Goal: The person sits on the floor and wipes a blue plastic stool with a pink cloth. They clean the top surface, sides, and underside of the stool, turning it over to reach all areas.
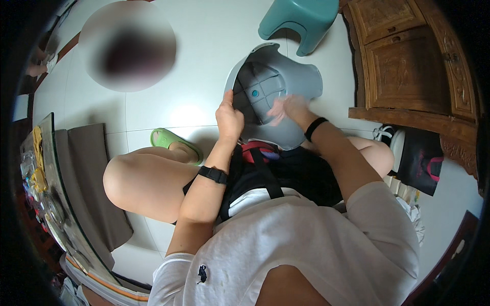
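A grey plastic stool (301, 79) is tipped over in front of my lap, its hollow, ribbed underside facing me. At its left edge my left hand (229, 120) is closed on the rim, thumb up along the wall. My right hand (295, 105), somewhat smeared by motion, is over the hollow with a pink cloth (277, 111) in its fingers. The cloth is at the inner wall, near the ribs; whether it touches them I cannot tell. Black bands circle both wrists.
A teal stool (301, 18) stands beyond the grey one. On the right is a carved wooden cabinet (403, 66), with a black bag (418, 158) and a shoe (384, 135) below. A glass-topped table (61, 204) borders the left. A green slipper (178, 144) is on my left foot.
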Available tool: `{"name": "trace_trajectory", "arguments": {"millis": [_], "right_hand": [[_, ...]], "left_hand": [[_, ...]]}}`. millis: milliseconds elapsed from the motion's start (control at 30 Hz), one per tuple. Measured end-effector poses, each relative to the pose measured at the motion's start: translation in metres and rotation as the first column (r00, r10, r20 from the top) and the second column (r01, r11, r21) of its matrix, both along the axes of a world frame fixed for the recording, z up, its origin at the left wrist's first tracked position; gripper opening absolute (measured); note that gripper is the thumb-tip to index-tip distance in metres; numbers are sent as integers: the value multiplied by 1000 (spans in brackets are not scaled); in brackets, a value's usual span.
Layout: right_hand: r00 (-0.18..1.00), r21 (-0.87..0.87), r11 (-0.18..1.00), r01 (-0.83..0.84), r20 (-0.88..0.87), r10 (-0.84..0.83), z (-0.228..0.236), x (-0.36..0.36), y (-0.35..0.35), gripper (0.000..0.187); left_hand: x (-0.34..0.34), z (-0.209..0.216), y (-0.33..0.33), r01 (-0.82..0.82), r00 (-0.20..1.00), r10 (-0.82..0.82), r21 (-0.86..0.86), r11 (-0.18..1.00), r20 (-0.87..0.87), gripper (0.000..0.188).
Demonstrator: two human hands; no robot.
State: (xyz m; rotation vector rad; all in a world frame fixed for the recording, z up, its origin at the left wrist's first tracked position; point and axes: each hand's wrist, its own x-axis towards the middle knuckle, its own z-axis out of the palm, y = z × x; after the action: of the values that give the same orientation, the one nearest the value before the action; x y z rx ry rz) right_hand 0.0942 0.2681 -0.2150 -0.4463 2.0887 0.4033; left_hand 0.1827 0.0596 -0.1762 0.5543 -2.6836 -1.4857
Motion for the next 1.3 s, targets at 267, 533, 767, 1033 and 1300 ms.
{"name": "trace_trajectory", "arguments": {"millis": [267, 533, 767, 1033, 1300], "right_hand": [[497, -433, 520, 736, -175, -850, 18, 9, -12, 45], [954, -140, 952, 272, 169, -248, 36, 20, -15, 56], [938, -130, 976, -176, -324, 126, 12, -19, 52, 50], [886, -344, 935, -87, 403, 230, -28, 60, 32, 43], [954, -9, 988, -153, 259, 150, 36, 3, 61, 53]], "left_hand": [[-5, 4, 4, 22, 999, -23, -22, 1000, -31, 56], [-1, 1, 3, -28, 999, 28, -14, 1000, 37, 56], [-4, 1, 3, -37, 998, 35, 46, 998, 57, 56], [1, 2, 12, 38, 996, -41, -43, 998, -74, 56], [1, 7, 5, -60, 996, 58, 31, 998, 66, 57]]}}
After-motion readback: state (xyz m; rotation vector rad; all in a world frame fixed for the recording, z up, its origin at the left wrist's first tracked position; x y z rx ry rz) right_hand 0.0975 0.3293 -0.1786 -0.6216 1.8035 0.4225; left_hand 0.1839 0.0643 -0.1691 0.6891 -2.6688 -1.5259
